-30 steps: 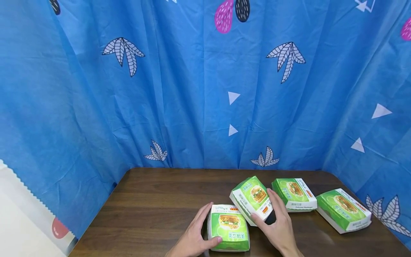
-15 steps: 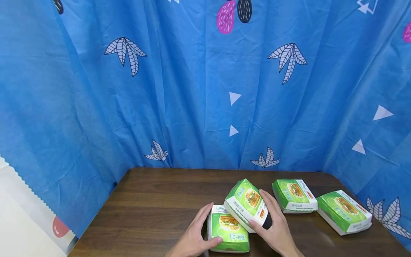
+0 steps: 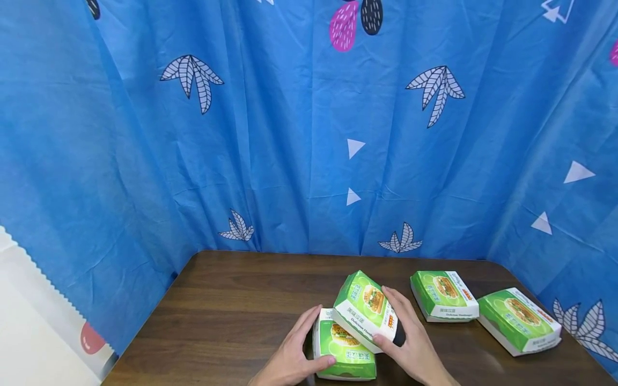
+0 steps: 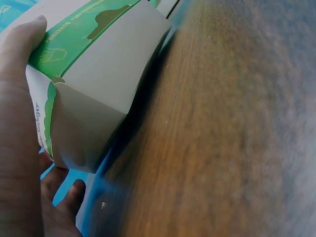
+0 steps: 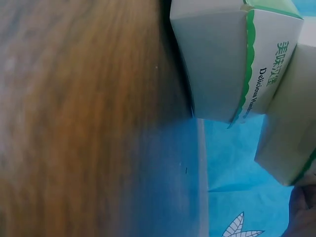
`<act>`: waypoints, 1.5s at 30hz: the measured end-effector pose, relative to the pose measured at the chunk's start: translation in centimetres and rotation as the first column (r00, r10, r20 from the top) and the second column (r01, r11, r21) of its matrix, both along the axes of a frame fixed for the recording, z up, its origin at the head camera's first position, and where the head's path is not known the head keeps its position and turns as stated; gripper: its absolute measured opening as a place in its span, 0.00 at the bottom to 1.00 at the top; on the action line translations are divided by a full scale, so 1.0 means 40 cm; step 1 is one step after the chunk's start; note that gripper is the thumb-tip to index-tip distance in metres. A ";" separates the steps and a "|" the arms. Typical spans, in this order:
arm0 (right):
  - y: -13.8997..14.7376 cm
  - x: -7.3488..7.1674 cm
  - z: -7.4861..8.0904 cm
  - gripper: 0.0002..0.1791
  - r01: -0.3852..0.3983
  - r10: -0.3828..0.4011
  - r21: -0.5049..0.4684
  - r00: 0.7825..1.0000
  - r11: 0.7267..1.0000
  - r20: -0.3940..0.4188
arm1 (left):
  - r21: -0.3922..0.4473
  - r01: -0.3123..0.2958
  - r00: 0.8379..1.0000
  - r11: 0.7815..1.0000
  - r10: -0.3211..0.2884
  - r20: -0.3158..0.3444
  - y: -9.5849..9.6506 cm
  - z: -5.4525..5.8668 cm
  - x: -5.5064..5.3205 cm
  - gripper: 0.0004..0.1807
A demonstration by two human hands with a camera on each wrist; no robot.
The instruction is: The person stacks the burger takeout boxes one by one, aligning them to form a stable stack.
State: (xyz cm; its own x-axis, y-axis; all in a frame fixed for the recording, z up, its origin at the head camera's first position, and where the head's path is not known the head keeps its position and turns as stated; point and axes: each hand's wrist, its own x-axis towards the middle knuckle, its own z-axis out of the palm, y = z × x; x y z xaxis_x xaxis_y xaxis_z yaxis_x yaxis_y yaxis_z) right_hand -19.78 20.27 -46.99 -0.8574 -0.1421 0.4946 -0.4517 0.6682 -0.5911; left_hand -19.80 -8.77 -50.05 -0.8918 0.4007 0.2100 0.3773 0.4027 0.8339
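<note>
A green and white hamburger box (image 3: pixel 348 363) sits on the table near its front, with my left hand (image 3: pixel 293 351) holding it by the left side. That thumb lies on its green top in the left wrist view, and the other fingers reach round its side. My right hand (image 3: pixel 412 340) grips a second hamburger box (image 3: pixel 359 300) by its right side, thumb at the near edge. This second box is turned at an angle and overlaps the back right of the first one. In the right wrist view it is raised above the table, beside the lower box (image 5: pixel 217 59).
Two more hamburger boxes stand to the right on the brown table (image 3: pixel 232 316): one box (image 3: pixel 444 295) at the back, another box (image 3: pixel 521 320) nearer the right edge. A blue patterned curtain (image 3: pixel 289 161) hangs behind the table and along both sides.
My right hand has moved left and slightly toward me with its hamburger box, which now covers more of the lower one. My left hand has kept its place.
</note>
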 end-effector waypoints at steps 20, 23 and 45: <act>-0.018 0.019 0.025 0.52 -0.118 0.119 -0.008 0.988 0.993 0.098 | -0.006 0.015 1.000 1.000 -0.015 -0.004 -0.002 -0.004 -0.006 0.52; -0.020 0.023 0.029 0.53 -0.136 0.135 0.006 0.987 0.991 0.088 | -0.002 0.021 1.000 1.000 -0.021 -0.003 -0.003 -0.004 -0.007 0.52; -0.018 0.016 0.067 0.49 -0.263 0.250 0.108 0.961 0.959 0.122 | 0.036 0.060 0.998 0.998 -0.059 -0.028 -0.004 -0.007 -0.012 0.52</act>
State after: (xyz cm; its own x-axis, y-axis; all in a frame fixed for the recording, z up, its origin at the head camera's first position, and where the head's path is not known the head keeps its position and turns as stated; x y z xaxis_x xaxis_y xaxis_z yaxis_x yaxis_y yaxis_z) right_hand -19.14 19.54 -44.30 -0.8304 -0.4179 0.3684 -0.5570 0.6080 -0.5657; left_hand -20.29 -8.93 -50.32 -0.8605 0.4444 0.2490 0.4220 0.3483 0.8370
